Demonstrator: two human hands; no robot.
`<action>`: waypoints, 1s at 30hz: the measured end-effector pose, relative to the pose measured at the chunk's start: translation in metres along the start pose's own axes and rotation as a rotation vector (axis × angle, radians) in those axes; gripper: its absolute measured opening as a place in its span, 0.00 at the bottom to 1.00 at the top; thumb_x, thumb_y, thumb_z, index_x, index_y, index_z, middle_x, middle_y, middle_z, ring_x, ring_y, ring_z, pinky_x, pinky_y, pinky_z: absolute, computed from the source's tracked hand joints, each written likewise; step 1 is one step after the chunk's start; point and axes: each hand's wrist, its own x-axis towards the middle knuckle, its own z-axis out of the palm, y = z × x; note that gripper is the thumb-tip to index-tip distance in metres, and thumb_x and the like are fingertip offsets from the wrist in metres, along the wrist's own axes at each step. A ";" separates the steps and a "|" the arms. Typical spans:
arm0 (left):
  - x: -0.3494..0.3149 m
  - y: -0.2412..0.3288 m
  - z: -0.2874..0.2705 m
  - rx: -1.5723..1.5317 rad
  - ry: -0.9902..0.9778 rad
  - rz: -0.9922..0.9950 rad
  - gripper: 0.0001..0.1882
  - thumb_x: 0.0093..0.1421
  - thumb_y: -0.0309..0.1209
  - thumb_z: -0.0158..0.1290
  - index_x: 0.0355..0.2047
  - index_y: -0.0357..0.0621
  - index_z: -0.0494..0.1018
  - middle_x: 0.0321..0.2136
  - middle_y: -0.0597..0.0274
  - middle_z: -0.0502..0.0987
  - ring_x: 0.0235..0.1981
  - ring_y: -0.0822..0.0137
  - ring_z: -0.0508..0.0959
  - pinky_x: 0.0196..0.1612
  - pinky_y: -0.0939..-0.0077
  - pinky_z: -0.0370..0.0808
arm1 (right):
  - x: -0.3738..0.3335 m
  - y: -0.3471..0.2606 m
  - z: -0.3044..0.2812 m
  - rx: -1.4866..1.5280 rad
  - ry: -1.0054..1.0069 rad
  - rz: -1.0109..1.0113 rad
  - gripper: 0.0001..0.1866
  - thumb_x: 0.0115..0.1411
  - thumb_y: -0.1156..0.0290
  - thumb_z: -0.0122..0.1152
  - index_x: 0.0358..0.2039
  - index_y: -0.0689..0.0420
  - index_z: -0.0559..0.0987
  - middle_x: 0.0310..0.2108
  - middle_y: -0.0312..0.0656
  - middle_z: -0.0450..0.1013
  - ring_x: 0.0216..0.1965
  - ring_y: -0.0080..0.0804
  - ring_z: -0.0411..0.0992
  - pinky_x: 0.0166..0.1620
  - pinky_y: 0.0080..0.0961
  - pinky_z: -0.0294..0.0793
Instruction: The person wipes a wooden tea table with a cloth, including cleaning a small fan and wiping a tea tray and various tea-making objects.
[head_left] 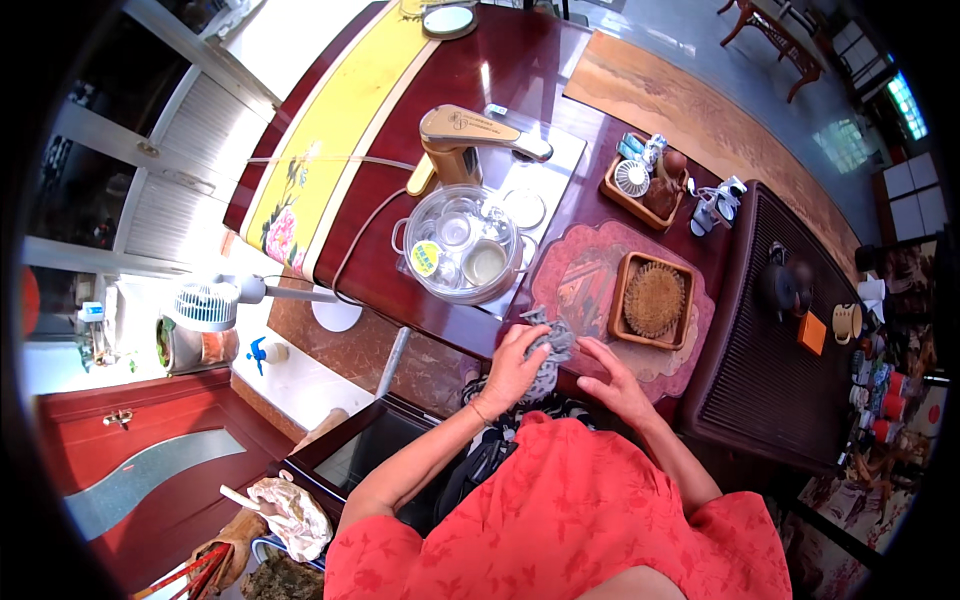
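My left hand (pixel 515 368) is closed on a crumpled grey cloth (pixel 552 340) at the near edge of the dark red wooden table (pixel 470 80). Just to its right, my right hand (pixel 612 382) rests flat with fingers spread on the patterned red mat (pixel 585 275), close to the cloth. A square wooden tray (pixel 655 300) with a round woven coaster lies on that mat just beyond my right hand.
A glass pot (pixel 462 252) holding cups sits under a gold water dispenser (pixel 465 135). A dark slatted tea tray (pixel 775 330) with a teapot (pixel 782 285) lies to the right. A small tray of tea tools (pixel 645 180) stands further back. A white fan (pixel 208 303) is left.
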 end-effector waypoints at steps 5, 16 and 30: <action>0.018 0.072 0.023 -0.401 -0.088 0.158 0.24 0.66 0.29 0.39 0.62 0.36 0.55 0.60 0.53 0.58 0.63 0.63 0.55 0.64 0.74 0.51 | 0.021 -0.056 0.011 0.096 0.349 -0.207 0.43 0.45 0.62 0.71 0.60 0.57 0.62 0.56 0.40 0.57 0.59 0.32 0.57 0.60 0.27 0.56; 0.054 0.155 -0.097 -0.005 0.353 0.569 0.19 0.54 0.21 0.52 0.48 0.39 0.71 0.53 0.50 0.68 0.55 0.57 0.69 0.57 0.70 0.64 | 0.094 -0.197 -0.047 -0.153 0.637 -0.534 0.22 0.46 0.87 0.60 0.44 0.59 0.73 0.44 0.37 0.66 0.46 0.28 0.66 0.50 0.20 0.63; 0.198 0.035 -0.188 0.150 0.277 0.284 0.33 0.42 0.30 0.61 0.51 0.39 0.65 0.48 0.49 0.70 0.53 0.47 0.65 0.56 0.61 0.64 | 0.288 -0.260 0.038 -1.154 -0.057 -0.573 0.27 0.39 0.78 0.67 0.44 0.52 0.76 0.50 0.40 0.69 0.51 0.44 0.63 0.50 0.39 0.67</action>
